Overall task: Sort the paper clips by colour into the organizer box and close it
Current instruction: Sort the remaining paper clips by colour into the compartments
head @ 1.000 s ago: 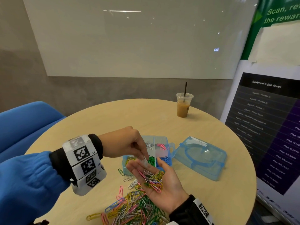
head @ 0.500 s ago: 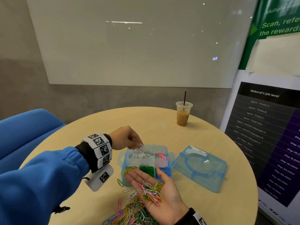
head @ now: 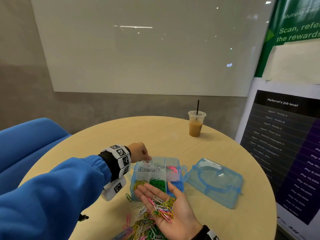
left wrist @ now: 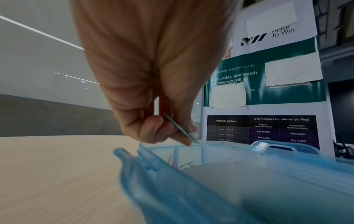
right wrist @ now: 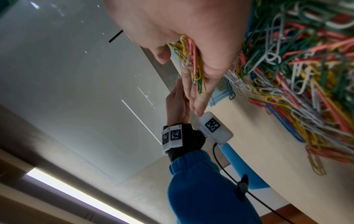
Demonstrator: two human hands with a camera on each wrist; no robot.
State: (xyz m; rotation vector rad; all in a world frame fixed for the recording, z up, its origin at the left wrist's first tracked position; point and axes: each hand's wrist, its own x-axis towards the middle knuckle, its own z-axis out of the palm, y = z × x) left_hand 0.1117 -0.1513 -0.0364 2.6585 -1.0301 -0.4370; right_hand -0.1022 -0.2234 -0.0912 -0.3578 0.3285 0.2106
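The box [head: 156, 177] sits open on the table [head: 155, 134], white clips [head: 151, 168] in the back-left slot, pink back-right, yellow, green and blue along the front. Left hand [head: 138, 152] hovers over that white slot, thumb and finger pinching one pale clip [left wrist: 181, 128] right at the box rim. Right hand [head: 168, 207] lies flat, palm up, just in front of the box, carrying a mixed bunch [head: 163, 207] (pink, yellow, white, green), fingers straight. The unsorted pile [head: 143, 229] is on the table below it. The lid [head: 214, 182] lies beside the box on the right.

Readable text: the poster [head: 284, 135] says "Referral's job level", "Total incentive for referrer (in Php)", "Php 10,000"; the green banner [head: 294, 28] reads "Refer to Win" and "Scan, refer, and watch the rewards roll in".

Round pale-wood table, iced coffee [head: 195, 124] at the far edge, whiteboard [head: 147, 49] on a grey wall, blue seat [head: 29, 139] to the left.
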